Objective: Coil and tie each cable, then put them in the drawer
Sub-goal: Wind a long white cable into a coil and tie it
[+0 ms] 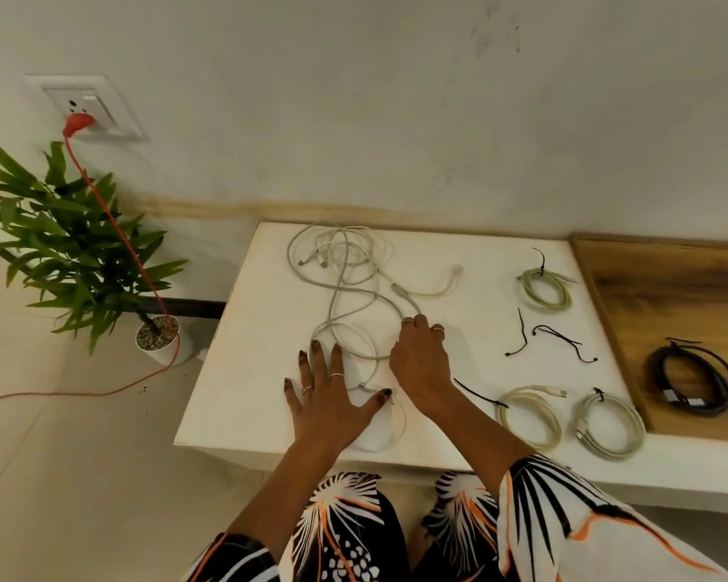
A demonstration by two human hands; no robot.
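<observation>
Working the loose white cable (pixel 356 306) now, and the big risk is right at the back of the desk (pixel 244 371): its far end runs up into a tangle of other white cables (pixel 337 249), so a quick pull w/ the right hand (pixel 421 363) could drag the whole bunch fwd or cinch a knot instead of freeing one lead. Second worry: the left hand (pixel 326 392) only pins the near end, thumb beside the connector, so if that pressure lets go the half-made loop springs open and the coil has to be redone. Third: the coil w/o a tie (pixel 530 415) sits near the right forearm, black tie (pixel 478 394) lying across its edge, not fastened as far as can be seen; a sweep of the arm could knock it loose. Pose: left hand flat, fingers straight and spread, palm down on the desk over the near loop, gripping nothing. Right hand reaches further fwd, knuckles up, fingers curled down onto the cable where it bends; looks like a pinch on it, though the fingertips are hidden under the hand. Elsewhere: two tied white coils (pixel 547 287) and (pixel 610 426), spare ties (pixel 564 342) mid-right, black coil (pixel 690 380) on the wood top. No drawer in view.
</observation>
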